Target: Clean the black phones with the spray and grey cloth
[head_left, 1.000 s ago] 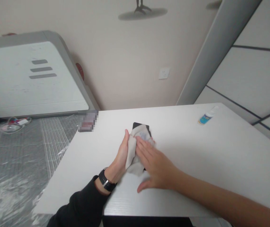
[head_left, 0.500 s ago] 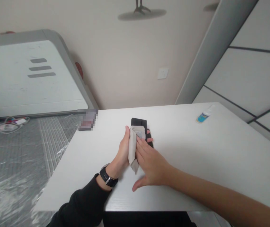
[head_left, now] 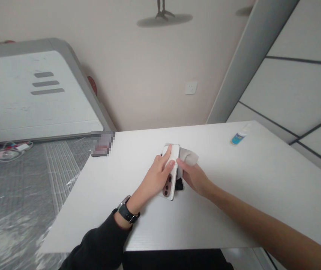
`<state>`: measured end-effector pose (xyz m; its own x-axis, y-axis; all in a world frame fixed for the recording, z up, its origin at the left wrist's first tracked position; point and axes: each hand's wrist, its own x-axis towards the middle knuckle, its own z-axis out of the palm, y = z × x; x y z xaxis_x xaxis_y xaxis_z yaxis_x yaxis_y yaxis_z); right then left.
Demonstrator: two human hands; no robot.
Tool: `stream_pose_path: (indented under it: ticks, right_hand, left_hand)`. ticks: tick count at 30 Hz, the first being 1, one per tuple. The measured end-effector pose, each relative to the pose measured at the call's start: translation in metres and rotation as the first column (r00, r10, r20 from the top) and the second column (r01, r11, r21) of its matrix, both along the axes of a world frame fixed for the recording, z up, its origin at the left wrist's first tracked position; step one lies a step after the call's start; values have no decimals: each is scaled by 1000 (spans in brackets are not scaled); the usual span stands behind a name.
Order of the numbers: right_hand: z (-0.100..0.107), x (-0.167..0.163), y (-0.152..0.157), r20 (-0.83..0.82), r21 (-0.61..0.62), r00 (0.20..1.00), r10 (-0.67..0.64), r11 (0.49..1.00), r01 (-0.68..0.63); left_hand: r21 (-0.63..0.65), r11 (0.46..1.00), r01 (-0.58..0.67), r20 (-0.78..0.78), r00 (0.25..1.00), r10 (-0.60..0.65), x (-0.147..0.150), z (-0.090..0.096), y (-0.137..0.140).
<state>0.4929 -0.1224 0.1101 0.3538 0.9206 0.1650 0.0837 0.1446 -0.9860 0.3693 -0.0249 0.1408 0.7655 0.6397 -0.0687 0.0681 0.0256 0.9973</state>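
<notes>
White phone (head_left: 174, 174) is positioned above the near-middle part of the table (head_left: 205, 225), its back facing up and its lenses (head_left: 166, 187) at the end nearer the wearer. The left hand (head_left: 155, 176) grips it from the left side, thumb and index finger laid across the back; the remaining fingers are hidden. The right hand (head_left: 195, 177) pinches a pale cloth (head_left: 187, 154) against the phone's right edge, with loose fabric flaring past the fingers. A dark slab (head_left: 180, 184) shows partly from under the phone; whether the two are touching cannot be determined.

Possible faults and causes:

1. Slip of the phone. Probable cause: the left hand bears mainly on a smooth back, and sideways force from the right hand may twist it out of the grip.
2. Scratching of the slab. Probable cause: a loosened grip would let the phone drop onto it or scrape across it.
3. Snagging at the lenses. Probable cause: loose cloth drawn over their raised rims.
4. Smudging of the back. Probable cause: bare fingertips resting directly on it.

The bottle (head_left: 237, 138) stands well apart and presents little hazard.
</notes>
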Motion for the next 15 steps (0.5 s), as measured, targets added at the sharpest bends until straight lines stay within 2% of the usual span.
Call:
stream_pose_path:
  ticks: [1,3,5,8,12,15]
  right_hand:
    - [0,0,1,-144,-21,989,-35,999,32]
    - [1,3,2,-393,-83,916,-83,995,55]
    - [3,6,2,-503,-136,857,-117,989,55]
    - [5,10,1,-547,-174,822,-158,982,73]
    - [5,15,-3,-483,-226,855,-190,970,88]
    - [5,16,-4,-469,-202,875,-117,979,22]
  left_hand:
    - [69,998,-10,-21,1000,11,-1,0,2]
    - [76,996,-37,19,999,35,-1,1,3]
    - [52,995,-83,138,988,75,-1,2,3]
    - [77,987,-140,219,968,120,-2,3,1]
    - [166,982,-87,73,994,76,-3,3,2]
    - [148,988,-39,40,999,33,-4,5,5]
